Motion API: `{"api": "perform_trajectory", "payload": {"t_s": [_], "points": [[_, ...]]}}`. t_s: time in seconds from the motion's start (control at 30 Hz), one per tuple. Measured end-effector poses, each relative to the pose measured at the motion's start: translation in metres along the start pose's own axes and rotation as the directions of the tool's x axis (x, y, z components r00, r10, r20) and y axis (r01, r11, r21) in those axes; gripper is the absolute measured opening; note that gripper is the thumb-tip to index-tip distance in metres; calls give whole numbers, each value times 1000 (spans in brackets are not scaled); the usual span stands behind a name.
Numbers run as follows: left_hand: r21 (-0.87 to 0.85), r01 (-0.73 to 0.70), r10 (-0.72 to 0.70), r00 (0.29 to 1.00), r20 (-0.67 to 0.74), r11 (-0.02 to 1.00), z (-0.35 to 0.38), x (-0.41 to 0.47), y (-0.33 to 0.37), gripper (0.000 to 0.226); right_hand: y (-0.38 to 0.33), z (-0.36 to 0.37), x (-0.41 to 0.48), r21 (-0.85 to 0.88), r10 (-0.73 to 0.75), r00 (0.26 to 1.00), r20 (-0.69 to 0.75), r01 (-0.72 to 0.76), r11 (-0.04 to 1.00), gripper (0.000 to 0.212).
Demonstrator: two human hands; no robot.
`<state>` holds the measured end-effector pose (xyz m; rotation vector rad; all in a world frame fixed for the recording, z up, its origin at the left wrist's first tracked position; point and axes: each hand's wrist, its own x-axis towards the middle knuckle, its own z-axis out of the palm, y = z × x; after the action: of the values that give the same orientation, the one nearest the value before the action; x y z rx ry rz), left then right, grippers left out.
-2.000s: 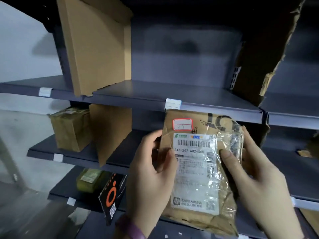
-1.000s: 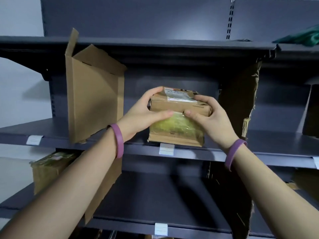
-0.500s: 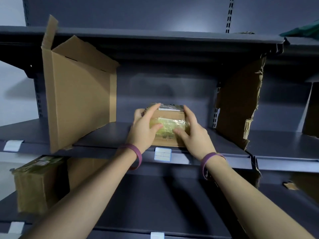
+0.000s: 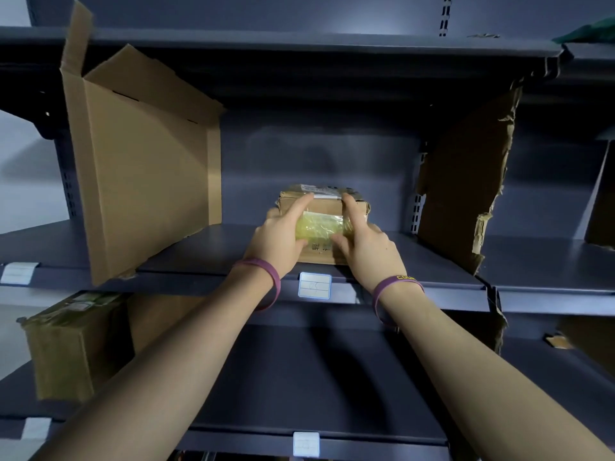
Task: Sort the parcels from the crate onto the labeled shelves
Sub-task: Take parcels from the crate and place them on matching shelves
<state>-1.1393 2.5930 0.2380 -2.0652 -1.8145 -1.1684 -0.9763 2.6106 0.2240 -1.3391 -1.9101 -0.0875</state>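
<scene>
Parcel (image 4: 320,224) on shelf (image 4: 206,261), nr front edge, gripped both sides.
L hand (image 4: 278,241) on left side, R hand (image 4: 369,251) on right; thumbs on front face, index fingers along top, rest curled round sides. Label tag (image 4: 314,285) on shelf lip just below. Cardboard divider (image 4: 143,181) upright at left, torn cardboard (image 4: 466,181) at right, both apart from parcel.

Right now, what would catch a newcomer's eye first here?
The left hand and right hand hold a taped brown parcel on the middle shelf, behind a white label tag. A tall cardboard divider stands to its left, a torn cardboard sheet to its right.
</scene>
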Motion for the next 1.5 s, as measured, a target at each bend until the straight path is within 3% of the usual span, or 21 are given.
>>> {"api": "perform_trajectory", "payload": {"t_s": [0.13,0.2,0.33,0.47,0.53,0.63,0.83,1.0,1.13,1.3,1.5], "points": [[23,42,-42,999,28,999,1,-4,1,78,-2,-5,-7,-27,21,999,37,-20,999,74],[31,32,-31,999,-31,999,-3,-13,8,76,-4,-11,-16,-59,25,999,36,-23,998,76],[-39,-123,109,960,-256,992,-8,-50,28,59,2,-24,-47,-22,-61,998,-22,60,998,72],[-221,-218,153,948,-279,951,7,-123,47,46,16,-35,-123,-11,-113,993,-31,113,994,60],[-297,-257,190,953,-235,920,26,-168,60,45,28,-38,-170,-39,-147,989,-27,146,988,57],[-422,-193,169,981,-95,886,57,-221,92,50,60,-48,-230,-52,-103,994,41,105,993,59],[-548,8,149,959,240,836,131,-309,182,52,151,-101,-356,-70,259,962,82,-254,965,66],[-660,182,254,823,508,729,180,-379,299,58,225,-175,-470,-30,558,826,79,-558,830,68],[-663,427,300,651,697,615,213,-427,402,49,275,-246,-542,62,702,711,-22,-700,711,65],[-602,541,418,433,798,587,234,-491,509,47,317,-322,-630,266,872,472,-128,-831,489,62],[-567,532,543,221,810,629,273,-537,612,50,368,-387,-703,381,947,207,-247,-877,291,60]]}}
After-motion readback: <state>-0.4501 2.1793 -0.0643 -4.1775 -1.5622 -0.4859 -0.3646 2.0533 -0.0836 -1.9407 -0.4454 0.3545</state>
